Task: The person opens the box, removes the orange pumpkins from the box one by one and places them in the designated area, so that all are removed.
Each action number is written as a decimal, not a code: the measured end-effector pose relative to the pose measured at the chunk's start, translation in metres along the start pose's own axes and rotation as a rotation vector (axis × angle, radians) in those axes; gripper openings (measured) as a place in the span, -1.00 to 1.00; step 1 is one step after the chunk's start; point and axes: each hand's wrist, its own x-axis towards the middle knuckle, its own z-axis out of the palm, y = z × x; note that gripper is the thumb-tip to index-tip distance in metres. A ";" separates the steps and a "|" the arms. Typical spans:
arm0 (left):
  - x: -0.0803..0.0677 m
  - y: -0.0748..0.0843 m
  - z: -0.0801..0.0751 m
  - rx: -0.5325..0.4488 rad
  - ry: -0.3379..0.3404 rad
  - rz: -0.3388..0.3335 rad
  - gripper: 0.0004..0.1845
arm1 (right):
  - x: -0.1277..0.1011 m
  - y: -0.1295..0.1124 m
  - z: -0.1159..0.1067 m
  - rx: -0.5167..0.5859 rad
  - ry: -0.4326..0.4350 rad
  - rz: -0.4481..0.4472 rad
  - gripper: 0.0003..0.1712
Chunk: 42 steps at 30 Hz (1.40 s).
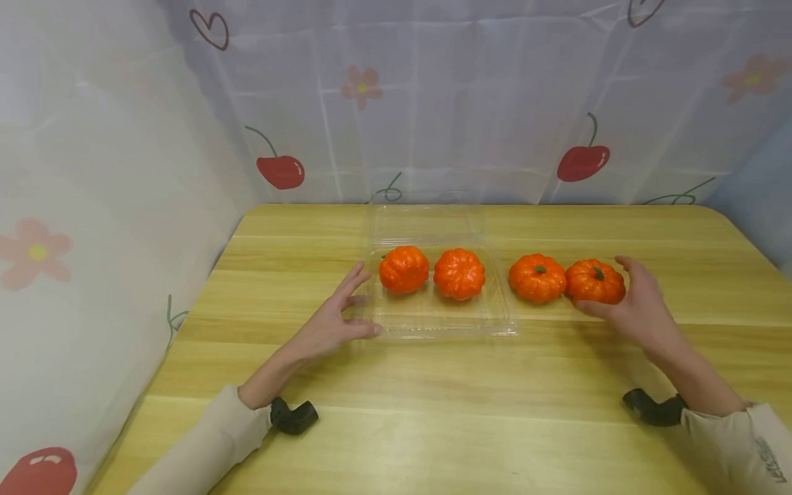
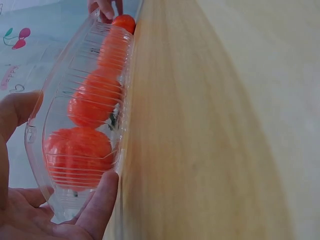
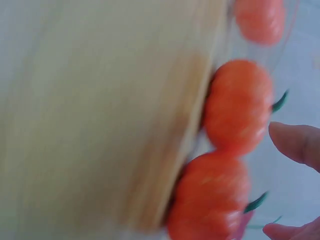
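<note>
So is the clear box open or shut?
Open. The clear box has its lid folded back flat on the table, and two pumpkins sit uncovered in its tray.

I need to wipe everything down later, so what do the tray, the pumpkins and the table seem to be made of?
The tray looks like thin clear plastic: see-through, ribbed, glossy. The pumpkins seem to be fake, likely plastic or foam, with an even orange colour and a slight shine. The table shows pale wood grain, smooth; whether solid wood or laminate cannot be told.

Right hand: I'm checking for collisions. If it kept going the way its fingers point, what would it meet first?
The right hand points left; the rightmost pumpkin comes first, seemingly already touching its fingers.
</note>
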 end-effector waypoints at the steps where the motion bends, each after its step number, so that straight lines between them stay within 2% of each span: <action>1: 0.000 0.000 0.000 0.000 0.000 0.002 0.04 | -0.003 -0.006 0.001 -0.006 0.018 -0.031 0.11; 5: 0.001 0.000 -0.001 0.012 0.001 0.002 0.04 | -0.014 -0.032 0.005 -0.019 0.059 -0.163 0.01; 8: 0.002 0.000 -0.001 0.022 -0.001 -0.007 0.05 | -0.022 -0.055 0.010 0.002 0.031 -0.219 -0.04; 15: 0.001 0.000 -0.001 0.016 -0.002 -0.014 0.06 | -0.027 -0.104 0.034 0.128 -0.122 -0.208 -0.01; 21: 0.000 -0.001 -0.002 0.018 0.006 -0.014 0.07 | -0.008 -0.138 0.069 0.191 -0.223 -0.257 -0.07; 24: 0.000 0.000 -0.001 0.023 0.002 -0.010 0.08 | 0.004 -0.149 0.085 0.197 -0.256 -0.282 -0.10; 33: 0.001 0.002 0.001 0.027 -0.004 -0.003 0.10 | 0.030 -0.171 0.120 0.145 -0.307 -0.275 -0.13; 37: 0.001 0.002 0.000 0.025 -0.011 -0.004 0.10 | 0.041 -0.177 0.133 0.179 -0.330 -0.290 -0.14; 42: 0.001 0.001 -0.001 0.026 -0.013 0.003 0.10 | 0.047 -0.183 0.143 0.126 -0.359 -0.277 -0.16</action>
